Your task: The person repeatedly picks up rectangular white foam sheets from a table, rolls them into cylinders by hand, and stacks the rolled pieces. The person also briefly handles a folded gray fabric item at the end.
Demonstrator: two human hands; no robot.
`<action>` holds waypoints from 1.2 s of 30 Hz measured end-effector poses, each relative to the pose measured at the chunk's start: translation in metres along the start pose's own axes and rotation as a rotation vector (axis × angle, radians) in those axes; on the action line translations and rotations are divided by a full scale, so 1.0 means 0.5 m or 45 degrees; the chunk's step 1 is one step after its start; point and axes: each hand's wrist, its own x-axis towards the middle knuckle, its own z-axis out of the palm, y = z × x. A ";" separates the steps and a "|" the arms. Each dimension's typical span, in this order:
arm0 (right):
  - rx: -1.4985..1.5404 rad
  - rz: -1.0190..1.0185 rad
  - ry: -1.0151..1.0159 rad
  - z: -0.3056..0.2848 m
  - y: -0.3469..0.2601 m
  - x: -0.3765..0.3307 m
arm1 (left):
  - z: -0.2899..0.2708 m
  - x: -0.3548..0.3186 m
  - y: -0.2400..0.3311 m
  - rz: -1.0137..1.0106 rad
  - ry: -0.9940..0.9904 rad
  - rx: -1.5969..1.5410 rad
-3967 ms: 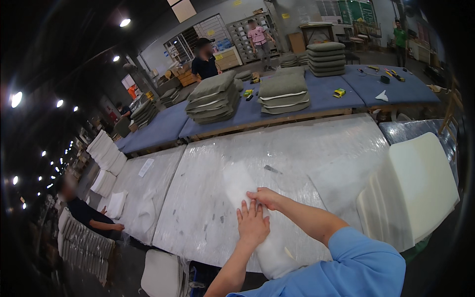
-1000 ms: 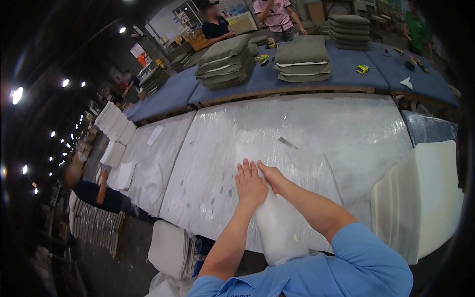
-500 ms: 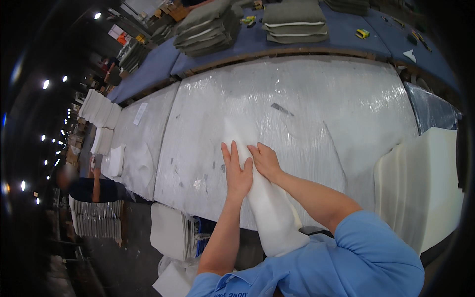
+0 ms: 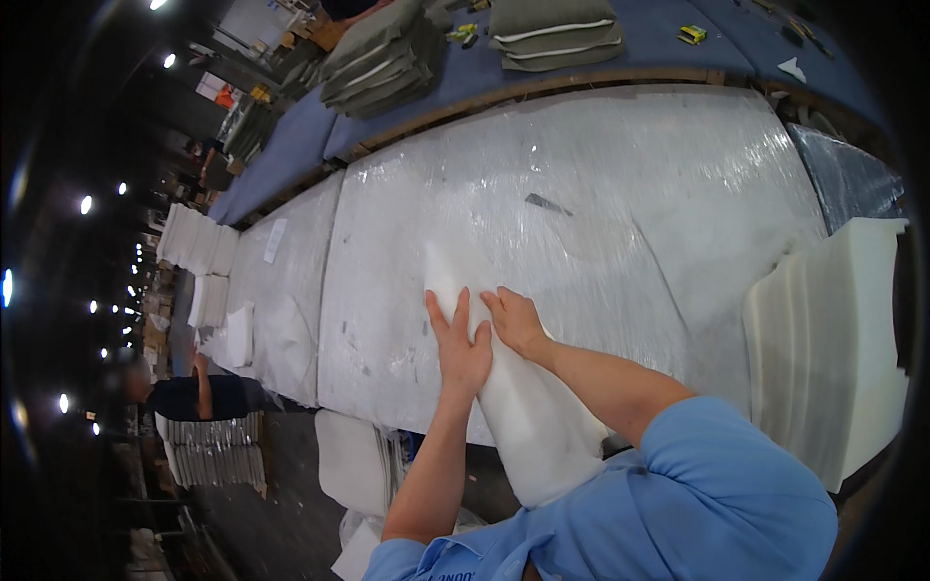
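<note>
Here the left hand (image 4: 463, 354), fingers spread, and the right hand (image 4: 518, 324), loosely curved, touch the white padding (image 4: 531, 418).

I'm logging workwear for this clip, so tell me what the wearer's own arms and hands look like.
The left hand and right hand are bare, as are both forearms; no gloves, watch or bracelet show. The shirt is light blue with short sleeves and dark lettering.
</note>
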 end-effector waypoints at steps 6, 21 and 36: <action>-0.042 -0.074 0.070 0.006 0.006 0.022 | -0.003 0.021 -0.012 0.027 0.006 0.049; 0.544 0.306 -0.119 -0.055 -0.069 -0.033 | 0.016 -0.009 0.040 -0.089 0.020 -0.042; -0.470 0.245 -0.099 -0.049 0.331 -0.105 | 0.013 -0.010 0.026 -0.085 0.090 -0.043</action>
